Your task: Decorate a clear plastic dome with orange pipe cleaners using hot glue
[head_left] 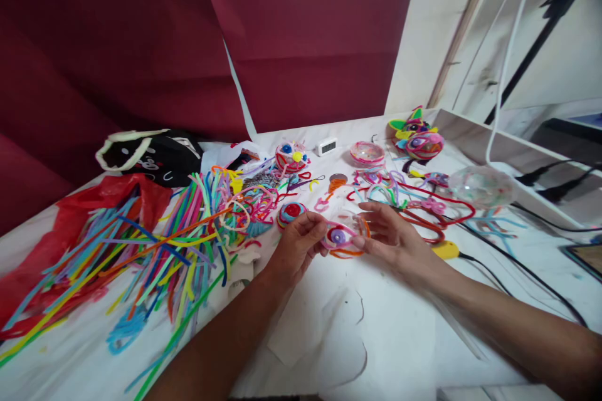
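Observation:
Near the middle of the table, my left hand (301, 243) pinches a pipe-cleaner eye (339, 236) by its left end. The eye has a pink outline with a purple and red centre, and orange pipe cleaner shows along its lower edge. My right hand (392, 239) is at the other end, thumb touching the pink tip and its other fingers stretched out and apart. Just beyond my left hand lies a round red and blue coiled piece (290, 214). Below the hands, a white sheet (348, 326) with thin curved lines lies on the table.
Loose pipe cleaners (179, 257) and a red plastic bag (108, 200) cover the left side. Decorated balls (290, 156), a white digital timer (327, 146) and a clear bowl (482, 187) stand farther back. A yellow-handled tool (446, 250) with a black cord lies right.

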A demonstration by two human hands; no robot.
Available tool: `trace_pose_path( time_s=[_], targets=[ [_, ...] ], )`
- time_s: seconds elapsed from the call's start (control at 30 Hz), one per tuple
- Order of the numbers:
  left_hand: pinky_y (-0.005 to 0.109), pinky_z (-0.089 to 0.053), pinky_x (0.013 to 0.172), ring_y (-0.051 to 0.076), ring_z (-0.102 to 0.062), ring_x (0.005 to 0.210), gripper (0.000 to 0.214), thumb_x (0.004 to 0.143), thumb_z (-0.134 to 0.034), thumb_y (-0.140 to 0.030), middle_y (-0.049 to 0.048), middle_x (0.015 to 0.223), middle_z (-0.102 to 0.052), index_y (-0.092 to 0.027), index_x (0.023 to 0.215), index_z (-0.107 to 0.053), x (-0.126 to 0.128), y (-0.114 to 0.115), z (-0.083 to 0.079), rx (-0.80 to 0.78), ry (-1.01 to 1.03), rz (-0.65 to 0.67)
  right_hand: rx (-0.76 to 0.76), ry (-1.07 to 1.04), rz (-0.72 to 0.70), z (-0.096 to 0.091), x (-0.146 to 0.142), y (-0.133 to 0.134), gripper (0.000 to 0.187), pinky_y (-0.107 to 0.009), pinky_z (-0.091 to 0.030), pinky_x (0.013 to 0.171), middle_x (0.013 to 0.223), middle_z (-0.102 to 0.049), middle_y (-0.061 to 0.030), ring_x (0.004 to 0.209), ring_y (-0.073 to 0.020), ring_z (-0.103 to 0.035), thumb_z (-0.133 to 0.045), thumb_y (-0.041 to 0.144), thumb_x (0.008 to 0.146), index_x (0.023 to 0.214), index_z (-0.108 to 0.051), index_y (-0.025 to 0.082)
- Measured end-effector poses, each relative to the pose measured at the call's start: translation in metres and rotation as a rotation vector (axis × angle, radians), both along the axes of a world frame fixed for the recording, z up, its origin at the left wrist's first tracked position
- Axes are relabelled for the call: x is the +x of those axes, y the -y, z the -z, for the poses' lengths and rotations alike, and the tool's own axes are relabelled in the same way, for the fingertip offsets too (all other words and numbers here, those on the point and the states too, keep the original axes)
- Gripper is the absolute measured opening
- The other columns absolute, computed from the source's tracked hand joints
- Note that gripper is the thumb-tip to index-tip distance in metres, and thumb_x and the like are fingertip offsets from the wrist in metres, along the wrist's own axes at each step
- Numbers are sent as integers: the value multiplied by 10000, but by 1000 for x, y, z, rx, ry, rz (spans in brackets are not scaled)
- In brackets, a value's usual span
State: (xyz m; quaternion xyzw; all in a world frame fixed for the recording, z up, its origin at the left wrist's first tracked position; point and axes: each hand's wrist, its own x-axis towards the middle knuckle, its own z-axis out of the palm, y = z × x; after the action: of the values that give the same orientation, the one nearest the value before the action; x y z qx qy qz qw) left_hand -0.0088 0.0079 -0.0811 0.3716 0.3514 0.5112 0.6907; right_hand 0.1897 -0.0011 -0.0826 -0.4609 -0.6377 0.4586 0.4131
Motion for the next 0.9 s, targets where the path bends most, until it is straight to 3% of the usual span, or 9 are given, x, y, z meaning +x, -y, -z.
trace_pose_path(
  time_s=[0.4,0.9],
  targets=[
    [183,-465,497,76,-565,556,227,708,-739,-272,7,695,-632,-125,849,-638,-1,2,-1,52,95,78,-36,-128,-10,1,3,3,534,-383,-479,894,1155,-565,-58,1059,-221,-548,-701,366,738,1207,-457,295],
    [166,-435,434,62,-528,488,331,690,-750,-327,-33,615,-569,-146,932,-615,-2,2,7,98,101,124,-55,-202,-81,3,3,6,506,-345,-453,948,1230,-530,-65,1138,-208,-519,-684,376,760,1205,-453,312]
  ],
)
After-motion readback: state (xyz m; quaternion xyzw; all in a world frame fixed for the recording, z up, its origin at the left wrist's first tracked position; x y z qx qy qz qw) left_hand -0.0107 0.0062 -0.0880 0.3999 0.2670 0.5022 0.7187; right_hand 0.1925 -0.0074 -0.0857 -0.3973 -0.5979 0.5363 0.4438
